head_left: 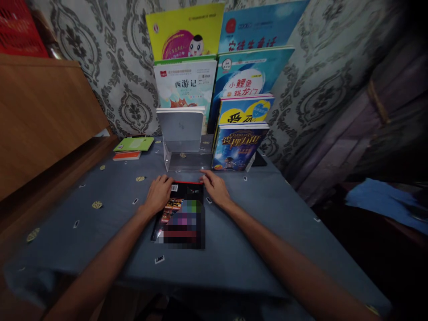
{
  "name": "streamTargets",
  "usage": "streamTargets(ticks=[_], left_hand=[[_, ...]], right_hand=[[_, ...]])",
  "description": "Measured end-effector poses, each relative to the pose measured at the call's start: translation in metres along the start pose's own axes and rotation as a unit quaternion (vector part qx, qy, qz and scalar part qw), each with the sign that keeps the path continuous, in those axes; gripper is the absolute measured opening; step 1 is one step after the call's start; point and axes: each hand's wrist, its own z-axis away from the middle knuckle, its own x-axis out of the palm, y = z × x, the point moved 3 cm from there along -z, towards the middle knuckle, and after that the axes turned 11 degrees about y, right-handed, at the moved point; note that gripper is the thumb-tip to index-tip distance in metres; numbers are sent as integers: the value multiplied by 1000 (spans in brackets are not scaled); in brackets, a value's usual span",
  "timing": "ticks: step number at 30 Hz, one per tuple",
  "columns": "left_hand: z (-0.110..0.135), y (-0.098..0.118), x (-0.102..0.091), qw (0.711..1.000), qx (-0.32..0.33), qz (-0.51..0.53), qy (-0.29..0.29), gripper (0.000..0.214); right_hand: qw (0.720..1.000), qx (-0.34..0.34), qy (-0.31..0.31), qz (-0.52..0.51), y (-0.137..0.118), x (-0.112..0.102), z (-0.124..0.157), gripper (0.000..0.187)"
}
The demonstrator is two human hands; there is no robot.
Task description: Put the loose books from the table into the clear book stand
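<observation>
A dark book point(187, 200) with a red top edge lies flat on the blue-grey tablecloth point(100, 223), its cover partly blurred. My left hand point(158, 192) rests on its upper left corner, fingers curled over the edge. My right hand point(216, 187) grips its upper right corner, fingers bent. Just beyond the book stands a clear tiered display stand point(187, 160) holding several upright children's books, among them a white book point(180, 127) in the front left slot and a blue fantasy book point(238, 147) at front right.
A green book point(133, 144) on an orange one point(127, 155) lies at the table's back left. A wooden panel point(40, 116) rises on the left. Patterned wallpaper point(127, 67) backs the table. A dark drop with blue cloth point(381, 200) lies to the right.
</observation>
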Motion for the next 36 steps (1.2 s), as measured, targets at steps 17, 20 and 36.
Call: streamTargets(ticks=[17,20,36], left_hand=[[-5,52,23,980,162,94,-64,45],[-7,53,22,980,160,96,-70,45],[-6,51,23,980,160,98,-73,46]], right_hand=[[999,12,11,-36,5,1,-1,35],[999,19,7,-42,4,1,-1,35],[999,-47,-26,7,-13,-9,13,33]])
